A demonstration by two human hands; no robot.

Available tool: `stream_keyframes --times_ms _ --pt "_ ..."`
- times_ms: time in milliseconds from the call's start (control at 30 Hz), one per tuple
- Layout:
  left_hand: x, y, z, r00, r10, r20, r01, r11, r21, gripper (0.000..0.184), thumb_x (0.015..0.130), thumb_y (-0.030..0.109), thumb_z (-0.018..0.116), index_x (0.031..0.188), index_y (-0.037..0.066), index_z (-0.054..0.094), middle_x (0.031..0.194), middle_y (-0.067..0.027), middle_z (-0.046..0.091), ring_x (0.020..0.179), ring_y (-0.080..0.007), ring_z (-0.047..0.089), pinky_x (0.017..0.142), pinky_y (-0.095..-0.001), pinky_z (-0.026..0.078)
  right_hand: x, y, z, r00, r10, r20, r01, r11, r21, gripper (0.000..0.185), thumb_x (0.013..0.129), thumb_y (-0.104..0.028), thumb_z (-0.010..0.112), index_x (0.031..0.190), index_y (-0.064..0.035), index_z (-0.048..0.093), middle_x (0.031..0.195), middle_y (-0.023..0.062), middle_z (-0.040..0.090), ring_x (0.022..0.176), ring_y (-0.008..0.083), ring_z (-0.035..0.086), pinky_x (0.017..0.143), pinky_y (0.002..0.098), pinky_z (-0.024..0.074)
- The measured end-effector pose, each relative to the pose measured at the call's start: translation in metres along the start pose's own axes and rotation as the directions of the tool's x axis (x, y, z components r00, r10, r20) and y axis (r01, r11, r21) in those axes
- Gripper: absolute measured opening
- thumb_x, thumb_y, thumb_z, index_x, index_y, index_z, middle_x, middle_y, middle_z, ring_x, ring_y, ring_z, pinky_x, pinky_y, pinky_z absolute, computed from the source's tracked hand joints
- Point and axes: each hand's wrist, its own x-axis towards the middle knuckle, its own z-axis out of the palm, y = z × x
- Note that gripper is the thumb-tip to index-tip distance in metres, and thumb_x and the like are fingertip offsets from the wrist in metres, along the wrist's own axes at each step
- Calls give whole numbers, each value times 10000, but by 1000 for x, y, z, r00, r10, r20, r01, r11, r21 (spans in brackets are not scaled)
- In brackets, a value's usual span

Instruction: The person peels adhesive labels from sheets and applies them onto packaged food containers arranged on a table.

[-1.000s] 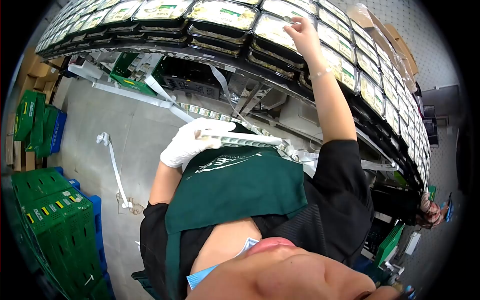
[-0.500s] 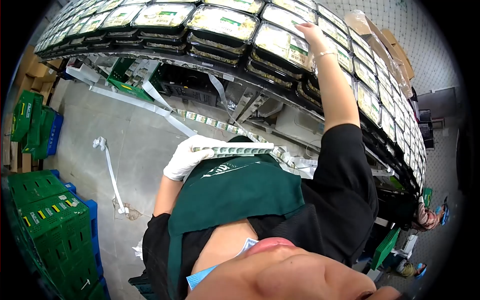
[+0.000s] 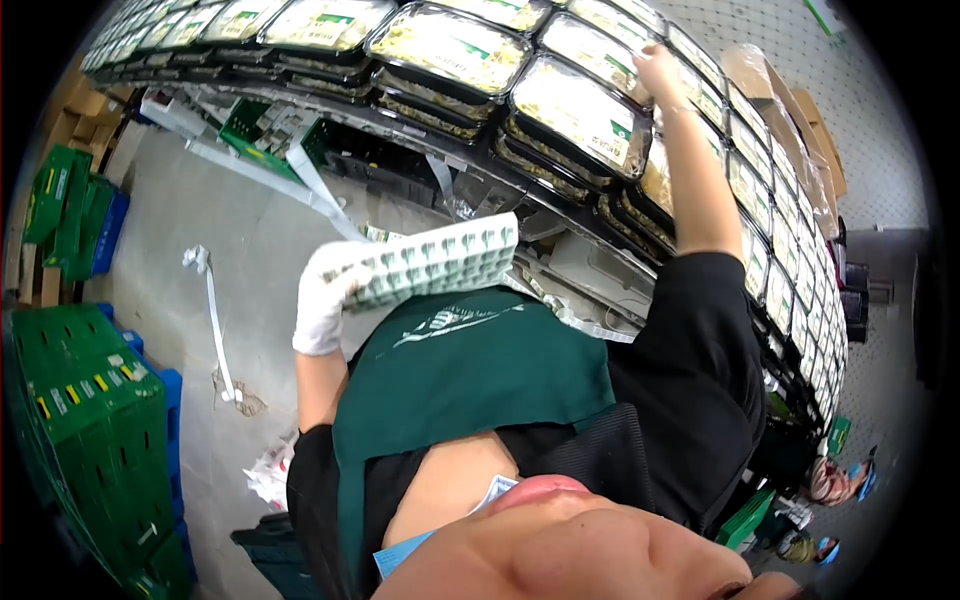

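Note:
My gloved left hand (image 3: 325, 295) is closed on a sheet of labels (image 3: 440, 262), white with rows of green print, held tilted in front of my green apron (image 3: 480, 350). Bare, with a bracelet at the wrist, my right hand (image 3: 660, 75) reaches out over the packed food trays. Its fingers are bent together at the lid of a far tray (image 3: 595, 50); whatever is in them is too small to make out. Nearer to me, a black food tray (image 3: 580, 115) with a clear lid and a green-and-white label tops a stack.
Stacked trays cover the long table (image 3: 430, 145). Green crates (image 3: 90, 390) stand on the left, and a loose white strip (image 3: 220, 340) lies on the floor. Cardboard boxes (image 3: 790, 120) are behind the trays. Other people (image 3: 840, 480) are at the far right.
My left hand has tipped the label sheet up, so its printed face shows. My right hand has shifted slightly right, its outstretched fingers now bent at a lid. The view has shifted slightly.

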Motion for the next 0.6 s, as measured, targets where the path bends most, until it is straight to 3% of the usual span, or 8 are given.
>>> stream_keyframes --times_ms 33,100,167,233,267,333,400,600 --pt "5 5 10 995 83 -48 -86 994 -66 234 669 -37 573 900 -20 534 871 -97 596 766 -134 566 678 -244 455 -32 -17 -25 988 -156 -22 157 956 246 408 771 -295 559 1096 -57 496 948 120 578 891 193 551 757 299 425" --pt "20 3 13 979 165 -118 -175 981 -80 250 682 -60 548 927 -20 514 847 -88 597 747 -127 570 659 -231 458 -105 -51 -53 895 -426 134 303 800 517 325 809 -230 525 1075 -44 504 758 43 586 683 97 540 659 242 427" --pt "29 9 21 974 175 -144 -183 982 -44 187 696 -54 552 877 -13 538 811 -67 600 700 -114 566 617 -211 449 -194 -77 -73 793 -564 229 377 751 542 296 758 -193 616 1016 -64 550 704 17 556 627 82 512 576 240 428" --pt "36 11 32 958 232 -166 -247 966 -77 146 693 -44 573 834 -9 560 780 -56 603 667 -108 561 609 -204 444 -229 -81 -57 728 -677 111 537 663 522 326 714 -206 662 997 -79 560 685 34 540 621 160 527 591 270 447" --pt "38 10 34 959 230 -163 -245 966 -79 146 693 -44 573 834 -9 560 780 -56 603 667 -108 561 609 -204 444 -233 -82 -48 749 -654 103 532 687 494 330 718 -205 657 1004 -75 556 673 37 527 592 170 519 577 267 446" --pt "42 8 35 962 223 -161 -234 971 -55 131 689 -40 587 814 -4 576 760 -50 606 670 -103 556 617 -204 440 -228 -73 -26 820 -537 197 234 629 741 340 726 -137 655 1035 -65 533 664 -1 515 596 88 511 563 214 434" --pt "44 4 35 958 237 -161 -257 959 -119 136 689 -48 582 817 -2 579 753 -49 607 674 -101 556 621 -205 441 -225 -71 -17 830 -501 246 -51 370 927 314 743 -54 635 1033 -29 515 724 -16 549 654 36 510 584 177 434" --pt "48 20 62 969 226 -104 -243 948 -206 147 695 -67 583 833 -15 578 762 -61 612 683 -108 568 639 -215 457 -229 -62 -21 812 -453 369 -253 297 921 172 786 -49 586 929 20 520 781 37 602 659 41 537 582 175 442"
